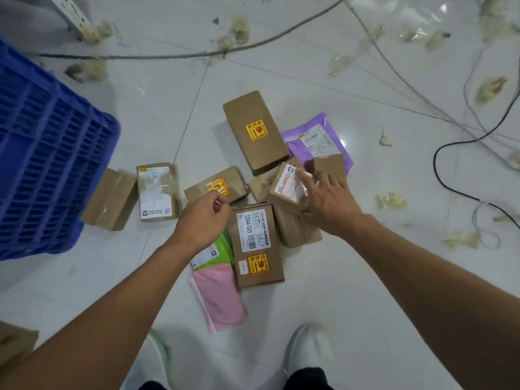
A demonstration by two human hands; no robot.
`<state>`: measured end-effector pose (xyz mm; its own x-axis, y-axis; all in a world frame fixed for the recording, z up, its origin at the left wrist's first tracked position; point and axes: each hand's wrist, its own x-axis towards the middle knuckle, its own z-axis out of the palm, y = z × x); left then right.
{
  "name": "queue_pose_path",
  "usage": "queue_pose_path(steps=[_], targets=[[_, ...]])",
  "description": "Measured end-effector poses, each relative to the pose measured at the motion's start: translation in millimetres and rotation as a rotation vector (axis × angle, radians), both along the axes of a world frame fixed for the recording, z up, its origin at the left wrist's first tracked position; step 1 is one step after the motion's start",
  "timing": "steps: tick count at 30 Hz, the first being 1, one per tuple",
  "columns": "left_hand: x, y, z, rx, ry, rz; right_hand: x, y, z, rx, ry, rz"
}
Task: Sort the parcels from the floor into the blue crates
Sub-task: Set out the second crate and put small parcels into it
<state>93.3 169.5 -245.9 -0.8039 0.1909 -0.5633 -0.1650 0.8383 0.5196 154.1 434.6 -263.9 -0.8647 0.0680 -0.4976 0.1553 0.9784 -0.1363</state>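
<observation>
Several parcels lie in a heap on the white tiled floor. My right hand grips a small brown box with a white label, tilted up on top of the heap. My left hand hovers with curled fingers and nothing in it, just in front of a small brown box with a yellow sticker. Below it lie a labelled brown box, a green mailer and a pink mailer. A long brown box and a purple mailer lie farther off. The blue crate stands at the left.
Two more brown parcels lie beside the crate. A black cable and thin grey wires cross the floor at the right and back, among scraps of tape. My shoes stand near the pile. Cardboard shows at bottom left.
</observation>
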Motion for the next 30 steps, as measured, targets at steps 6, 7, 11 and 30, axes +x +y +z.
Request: queue_pose_path(steps=[6,7,11,30], targets=[[-6,-1,43,-0.022,-0.004,0.010,4,-10,40,0.001,0.035,-0.019],[-6,-1,56,-0.028,-0.001,0.011,6,-12,51,-0.002,0.039,-0.020],[-6,-7,119,-0.043,-0.003,0.031,14,-17,109,0.001,0.052,-0.001],[87,-100,550,-0.021,0.023,0.196,61,-109,536,-0.035,0.143,0.203]])
